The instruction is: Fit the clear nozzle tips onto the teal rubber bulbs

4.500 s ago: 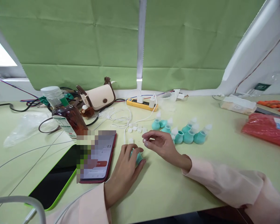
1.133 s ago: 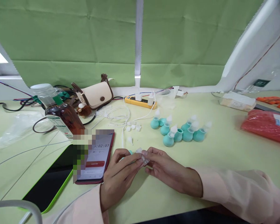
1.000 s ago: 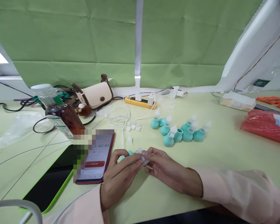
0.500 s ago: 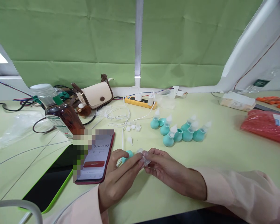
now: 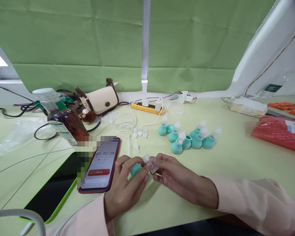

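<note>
Both my hands meet over the near middle of the table. Between the fingertips of my left hand (image 5: 127, 186) and my right hand (image 5: 174, 178) is a small clear plastic nozzle piece (image 5: 154, 168), pinched from both sides. A second translucent part, a cap-like piece (image 5: 146, 158), shows just above the fingertips; whether the two are joined I cannot tell. Behind my left fingers a teal rubber bulb (image 5: 135, 169) is partly hidden; whether those fingers touch it is unclear. Farther right stand several teal bulbs (image 5: 197, 142), most with clear pointed nozzles, and an open-topped bulb (image 5: 186, 142) among them.
Small clear plastic parts (image 5: 140, 133) and a loose nozzle tip (image 5: 136, 148) lie beyond my hands. To the left are two phones (image 5: 98, 170), a brown bottle (image 5: 66, 124) and cables. A yellow power strip (image 5: 147, 107) sits behind; a red package (image 5: 280, 132) lies right.
My left index and middle fingers have lifted and bent away from the clear pieces, showing more of the teal bulb behind. Both hands still pinch at the same spot.
</note>
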{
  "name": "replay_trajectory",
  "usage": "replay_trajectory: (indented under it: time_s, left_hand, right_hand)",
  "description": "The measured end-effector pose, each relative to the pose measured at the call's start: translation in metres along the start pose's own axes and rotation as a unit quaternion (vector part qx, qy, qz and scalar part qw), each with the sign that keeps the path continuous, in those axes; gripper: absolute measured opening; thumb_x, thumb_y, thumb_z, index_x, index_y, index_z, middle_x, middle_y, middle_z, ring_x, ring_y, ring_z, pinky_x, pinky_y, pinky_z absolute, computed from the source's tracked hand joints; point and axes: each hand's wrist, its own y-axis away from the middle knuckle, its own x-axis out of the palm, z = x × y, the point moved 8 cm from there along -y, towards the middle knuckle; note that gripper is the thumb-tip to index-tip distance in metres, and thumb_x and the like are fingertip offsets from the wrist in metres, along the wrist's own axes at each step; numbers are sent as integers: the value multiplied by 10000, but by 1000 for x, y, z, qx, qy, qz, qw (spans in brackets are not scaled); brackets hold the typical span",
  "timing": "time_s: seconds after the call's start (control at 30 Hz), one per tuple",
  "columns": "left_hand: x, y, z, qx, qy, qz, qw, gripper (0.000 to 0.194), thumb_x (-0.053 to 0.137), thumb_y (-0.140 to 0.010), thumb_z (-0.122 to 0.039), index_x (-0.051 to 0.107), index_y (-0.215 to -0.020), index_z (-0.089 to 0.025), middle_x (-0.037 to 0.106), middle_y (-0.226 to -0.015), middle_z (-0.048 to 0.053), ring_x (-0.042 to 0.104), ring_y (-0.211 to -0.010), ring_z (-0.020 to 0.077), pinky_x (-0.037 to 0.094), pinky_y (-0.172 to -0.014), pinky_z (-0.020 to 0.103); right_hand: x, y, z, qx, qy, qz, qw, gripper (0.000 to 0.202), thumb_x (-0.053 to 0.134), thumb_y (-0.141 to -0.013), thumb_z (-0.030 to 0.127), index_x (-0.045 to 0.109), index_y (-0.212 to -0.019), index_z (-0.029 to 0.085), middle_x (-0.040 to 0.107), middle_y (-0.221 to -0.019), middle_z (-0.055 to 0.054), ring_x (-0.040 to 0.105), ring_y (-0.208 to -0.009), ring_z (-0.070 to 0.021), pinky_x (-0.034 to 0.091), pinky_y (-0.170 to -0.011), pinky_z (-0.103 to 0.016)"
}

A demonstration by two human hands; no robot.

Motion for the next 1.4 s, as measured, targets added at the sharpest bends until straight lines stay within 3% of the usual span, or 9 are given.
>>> replay_trajectory:
  time_s: [0.17,0.4,0.63,0.8,0.9,1.0,1.1,1.2,1.4]
  left_hand:
    - [0,-2,-4,26,-8,-1,1000,289,511,-718,-49,538,-1005,-69,430,-992,143,368,-890,266,360,-723,442]
    - [8,-1,2,-1,4,43,999,422,443,-741,-86,443,-1164,-101,362,-1117,165,331,-984,313,329,-791,505]
    - [6,-1,2,-12,35,33,999,517,454,-720,-21,403,-1216,-157,360,-1105,143,342,-1003,293,339,-810,478]
    - [8,0,3,-17,77,69,994,569,396,-720,-22,334,-1267,-168,328,-1180,148,322,-1067,298,337,-850,499]
    - [8,-1,13,-59,103,72,990,599,357,-725,-10,274,-1295,-173,318,-1243,145,324,-1129,290,341,-883,493]
    - [8,-2,31,-120,84,49,988,533,326,-737,45,405,-1205,-196,417,-1191,114,393,-1088,240,382,-865,443]
    - [25,-1,33,-93,43,123,987,436,339,-705,72,588,-959,-182,546,-1048,95,453,-993,231,440,-777,409]
    - [39,2,32,-80,23,190,978,376,359,-662,78,632,-744,-167,619,-863,75,513,-847,208,472,-651,333]
    - [46,4,32,-105,-12,277,955,397,412,-602,-9,611,-906,-168,580,-917,94,505,-830,230,455,-685,382]
  right_hand:
    - [-3,-4,-5,20,-25,28,999,164,652,-702,207,539,-603,143,568,-670,22,521,-627,-50,446,-614,-147]
    - [-1,-6,2,11,-21,25,999,150,654,-702,238,560,-622,152,551,-677,24,502,-619,-50,452,-620,-151]
    - [2,-3,-3,26,-35,40,998,145,644,-713,239,568,-621,157,543,-660,34,503,-629,-48,438,-630,-151]
    - [3,-3,3,17,-19,21,999,160,665,-689,223,539,-623,149,558,-658,32,513,-630,-52,430,-632,-171]
    - [3,-2,17,-32,7,18,999,170,681,-669,233,533,-708,158,587,-710,12,521,-636,-67,423,-641,-202]
    - [-5,-2,24,-67,31,4,997,259,690,-661,265,509,-825,179,607,-786,-13,541,-663,-90,417,-658,-239]
    - [-20,-4,20,-80,55,1,995,322,688,-670,265,466,-892,192,604,-804,-17,540,-640,-94,414,-664,-269]
    - [-35,-6,20,-115,81,-3,990,316,665,-697,260,442,-915,208,601,-836,-12,519,-562,-71,406,-602,-255]
    - [-50,-11,29,-158,181,2,971,236,730,-597,195,566,-758,143,579,-678,9,490,-511,-60,394,-463,-196]
